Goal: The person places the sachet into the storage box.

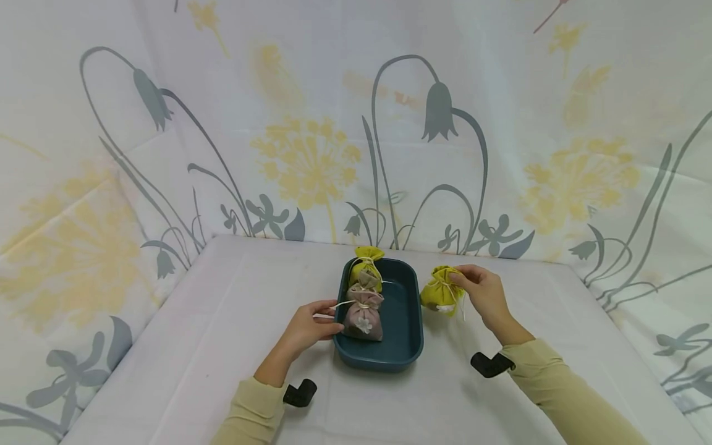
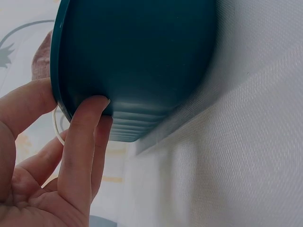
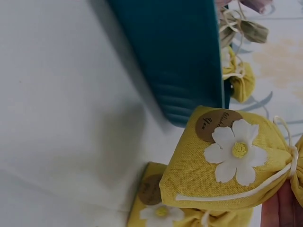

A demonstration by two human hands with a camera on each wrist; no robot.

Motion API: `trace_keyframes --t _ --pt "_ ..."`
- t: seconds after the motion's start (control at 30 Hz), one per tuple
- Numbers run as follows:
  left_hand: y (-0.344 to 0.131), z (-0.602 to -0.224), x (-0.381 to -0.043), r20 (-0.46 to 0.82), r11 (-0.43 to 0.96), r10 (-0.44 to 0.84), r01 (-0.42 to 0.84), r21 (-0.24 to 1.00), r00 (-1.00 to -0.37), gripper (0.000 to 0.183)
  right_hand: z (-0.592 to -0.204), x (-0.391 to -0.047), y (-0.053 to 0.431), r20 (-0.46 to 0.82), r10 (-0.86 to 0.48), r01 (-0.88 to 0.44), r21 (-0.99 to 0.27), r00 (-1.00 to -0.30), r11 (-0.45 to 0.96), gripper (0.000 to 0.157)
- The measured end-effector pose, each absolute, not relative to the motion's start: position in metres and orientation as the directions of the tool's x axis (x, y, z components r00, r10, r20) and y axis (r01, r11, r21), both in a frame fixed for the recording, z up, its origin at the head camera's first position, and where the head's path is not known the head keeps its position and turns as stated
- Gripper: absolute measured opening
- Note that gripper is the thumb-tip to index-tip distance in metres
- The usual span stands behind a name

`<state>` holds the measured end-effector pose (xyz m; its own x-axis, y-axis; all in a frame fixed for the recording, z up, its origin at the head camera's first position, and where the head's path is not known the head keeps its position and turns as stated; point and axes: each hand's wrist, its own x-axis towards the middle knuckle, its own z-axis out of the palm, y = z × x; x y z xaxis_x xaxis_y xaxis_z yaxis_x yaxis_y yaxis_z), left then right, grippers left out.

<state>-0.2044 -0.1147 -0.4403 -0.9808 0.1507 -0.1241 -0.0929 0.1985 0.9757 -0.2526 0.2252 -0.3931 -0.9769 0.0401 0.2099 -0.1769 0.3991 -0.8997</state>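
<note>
A dark teal plastic box stands on the white-covered table. My left hand grips its left rim, thumb at the rim and fingers against the outer wall. Inside, along the left side, lie a mauve drawstring pouch with a white flower, a grey-green pouch mostly hidden, and a yellow pouch at the far end. My right hand pinches the gathered neck of another yellow pouch, raised right of the box. It bears a white flower and a round brown label.
Below the raised pouch, one more yellow pouch lies on the table, partly hidden. A fabric backdrop printed with flowers rises behind and at both sides of the table.
</note>
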Motion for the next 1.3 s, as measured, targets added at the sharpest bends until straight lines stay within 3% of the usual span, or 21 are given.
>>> trace_keyframes --t 0.37,0.8,1.3 --pt "-0.115 -0.442 -0.205 -0.123 0.185 0.154 -0.094 0.978 -0.98 0.058 -0.37 -0.261 0.223 0.254 0.002 -0.232 -0.888 -0.967 0.396 0.032" --pt "-0.116 -0.441 -0.206 -0.107 0.223 0.16 -0.07 0.972 -0.981 0.056 -0.358 -0.27 0.201 0.168 -0.016 -0.163 -0.925 -0.986 0.343 0.031" --pt "-0.115 -0.437 -0.204 -0.114 0.235 0.16 -0.074 0.969 -0.981 0.057 -0.354 -0.285 0.163 0.152 -0.1 -0.178 -0.918 -0.983 0.355 0.026"
